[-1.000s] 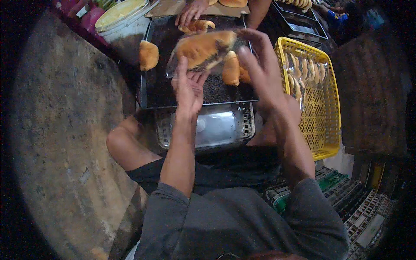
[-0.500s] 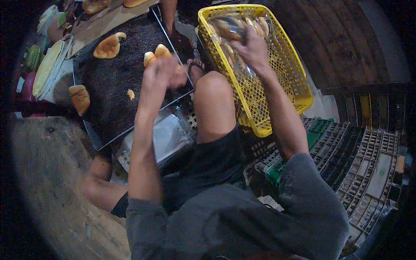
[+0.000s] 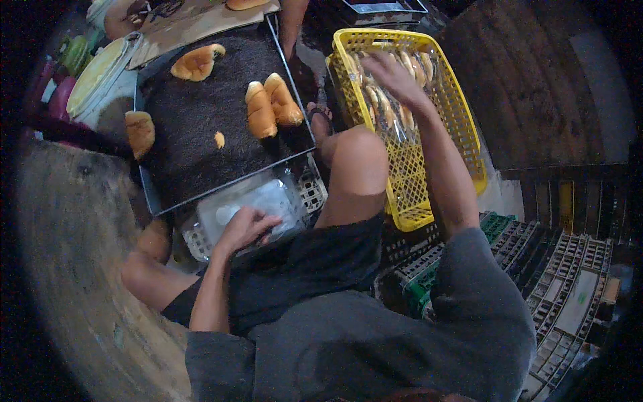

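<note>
My left hand (image 3: 248, 228) is over a stack of clear plastic bags (image 3: 268, 202) on a crate by my lap, its fingers loosely bent and apart. Above the yellow crate (image 3: 406, 220), my right hand (image 3: 395, 79) stretches its fingers over rows of bagged bread rolls (image 3: 383, 110); it is slightly blurred, and no roll shows in it. Two long rolls, a left one (image 3: 259, 110) and a right one (image 3: 284, 102), lie side by side on the dark crumb-covered tray (image 3: 194, 147). Another roll (image 3: 195, 63) rests at the tray's far side, a piece of bread (image 3: 139, 134) at its left edge.
A small bread scrap (image 3: 219, 139) is on the tray. Cardboard (image 3: 174, 41) lies beyond it, with another person's arm (image 3: 291, 23) beside the far right corner. My knee (image 3: 358, 161) stands between tray and yellow crate. Stacked plastic crates (image 3: 556, 281) are at the right.
My left hand has come back from the two rolls to the plastic bags. The bagged roll in my right hand has been let go in the yellow crate. The view has shifted slightly.
</note>
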A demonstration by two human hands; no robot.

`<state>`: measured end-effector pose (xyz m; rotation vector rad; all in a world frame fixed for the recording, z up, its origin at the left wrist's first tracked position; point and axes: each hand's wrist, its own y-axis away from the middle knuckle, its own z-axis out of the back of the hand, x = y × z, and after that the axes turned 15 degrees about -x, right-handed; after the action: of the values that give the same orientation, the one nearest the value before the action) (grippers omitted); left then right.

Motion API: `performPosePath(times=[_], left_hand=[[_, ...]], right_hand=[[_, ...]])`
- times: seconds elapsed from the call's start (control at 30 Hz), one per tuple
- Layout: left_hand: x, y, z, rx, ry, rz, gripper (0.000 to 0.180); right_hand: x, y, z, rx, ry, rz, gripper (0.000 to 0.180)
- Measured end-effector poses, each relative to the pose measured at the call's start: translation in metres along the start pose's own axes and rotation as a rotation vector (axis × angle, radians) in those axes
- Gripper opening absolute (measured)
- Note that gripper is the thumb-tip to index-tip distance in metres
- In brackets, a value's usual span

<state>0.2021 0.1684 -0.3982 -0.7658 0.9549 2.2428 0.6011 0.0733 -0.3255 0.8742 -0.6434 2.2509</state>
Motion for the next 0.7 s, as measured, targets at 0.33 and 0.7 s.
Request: performPosePath(times=[0.33, 0.7], left_hand=[[-0.046, -0.045, 0.03, -0.277, 1.41, 0.299, 0.045], [0.029, -0.098, 0.159, -1.339, 1.491, 0.145, 0.031]], right_hand=[[0.137, 0.098, -0.078, 0.048, -0.428, 0.101, 0.016], [0.21, 0.017, -0.198, 0.047, -0.242, 0.292, 0.028]])
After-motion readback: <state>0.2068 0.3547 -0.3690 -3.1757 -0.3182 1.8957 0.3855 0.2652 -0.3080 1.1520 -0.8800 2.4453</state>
